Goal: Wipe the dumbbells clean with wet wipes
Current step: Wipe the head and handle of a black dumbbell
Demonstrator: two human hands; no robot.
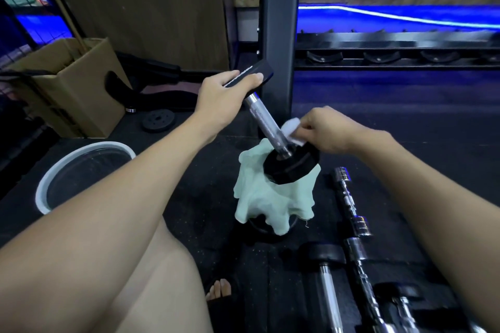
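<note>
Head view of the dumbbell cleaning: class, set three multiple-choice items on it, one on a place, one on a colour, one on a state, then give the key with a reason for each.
1. Where does the lower head of the held dumbbell rest?
A. in the cardboard box
B. on the pale green cloth
C. in the white-rimmed basin

2. What colour is the wipe?
A. white
B. red
C. black

3. What is the left hand doing?
A. lying flat on the floor
B. hanging idle
C. holding the dumbbell's upper head

Key: 1 B, the black lower head sits on the draped cloth. 2 A, the wipe that the right hand pinches against the metal handle is white. 3 C, its fingers and thumb curl round the upper head.
</note>
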